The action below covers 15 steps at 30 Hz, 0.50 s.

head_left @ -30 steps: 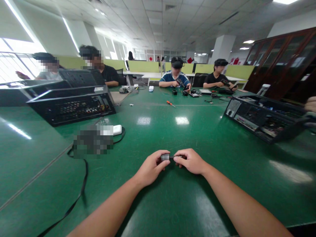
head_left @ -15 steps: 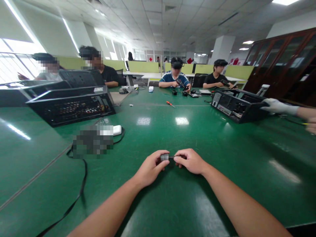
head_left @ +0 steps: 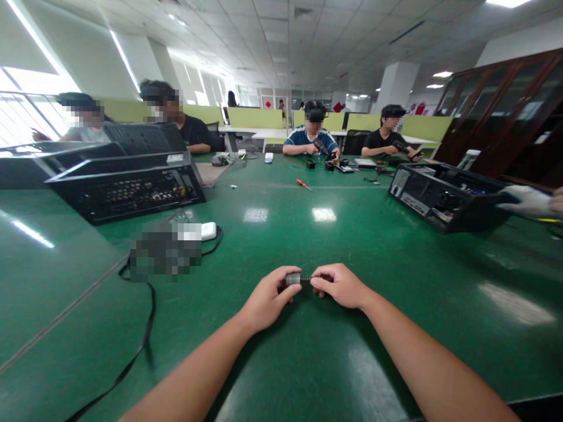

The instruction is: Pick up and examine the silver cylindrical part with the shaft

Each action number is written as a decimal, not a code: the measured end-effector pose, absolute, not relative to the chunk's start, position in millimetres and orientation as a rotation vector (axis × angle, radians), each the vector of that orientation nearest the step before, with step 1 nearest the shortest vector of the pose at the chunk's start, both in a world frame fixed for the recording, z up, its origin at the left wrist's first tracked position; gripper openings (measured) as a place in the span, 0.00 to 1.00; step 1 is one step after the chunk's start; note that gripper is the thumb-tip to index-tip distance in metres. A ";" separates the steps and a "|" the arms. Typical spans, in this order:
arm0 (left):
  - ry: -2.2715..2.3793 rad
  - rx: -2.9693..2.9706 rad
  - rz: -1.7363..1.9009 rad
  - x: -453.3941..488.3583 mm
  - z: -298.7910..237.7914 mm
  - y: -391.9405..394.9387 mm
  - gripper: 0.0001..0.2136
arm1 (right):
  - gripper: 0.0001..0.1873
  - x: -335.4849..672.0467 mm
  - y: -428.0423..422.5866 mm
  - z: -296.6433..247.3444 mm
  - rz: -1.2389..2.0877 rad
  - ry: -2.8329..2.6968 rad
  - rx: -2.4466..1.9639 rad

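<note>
My left hand (head_left: 269,299) is closed in a pinch on a small grey metal cylinder (head_left: 293,279) just above the green table (head_left: 308,234). My right hand (head_left: 340,286) is closed on a thin dark shaft (head_left: 307,279) that sticks out of the cylinder's right end. The two hands nearly touch, low in the middle of the view. What lies inside my right fist is hidden.
A black open computer case (head_left: 125,184) lies at the left, with a white adapter (head_left: 206,231) and a black cable (head_left: 141,346) before it. At the right a gloved hand (head_left: 530,200) holds another open case (head_left: 444,196). A red screwdriver (head_left: 303,185) lies mid-table; several people sit beyond.
My hands have stayed in place on the cylinder. The co-worker's case at the right was pushed away and has now come back a little toward the right edge.
</note>
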<state>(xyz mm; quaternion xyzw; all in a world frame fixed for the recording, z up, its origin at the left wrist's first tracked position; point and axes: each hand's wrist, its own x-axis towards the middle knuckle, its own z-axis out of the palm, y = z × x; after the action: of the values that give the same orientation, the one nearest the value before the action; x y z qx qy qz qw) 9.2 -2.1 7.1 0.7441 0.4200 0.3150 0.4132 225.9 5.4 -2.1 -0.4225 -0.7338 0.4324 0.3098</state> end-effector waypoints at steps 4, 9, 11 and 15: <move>1.056 1.869 0.795 8.8 5.1 -1.1 0.17 | 0.11 227.5 6.4 -2.0 1.150 -1.939 -1.110; 1.056 1.869 0.799 8.1 4.2 -0.9 0.17 | 0.11 227.8 7.4 -3.0 1.153 -1.933 -1.112; 1.060 1.875 0.797 8.1 4.9 -1.0 0.17 | 0.11 227.9 7.4 -3.2 1.153 -1.933 -1.109; 1.063 1.877 0.795 8.1 6.3 -1.1 0.16 | 0.11 228.3 7.3 -2.7 1.168 -1.932 -1.105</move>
<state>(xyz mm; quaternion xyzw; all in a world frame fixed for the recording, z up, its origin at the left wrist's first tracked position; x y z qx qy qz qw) 8.1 -1.1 6.3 0.7452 0.4220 0.3154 0.4089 228.3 7.3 -2.7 -0.4181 -0.7310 0.4421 0.3090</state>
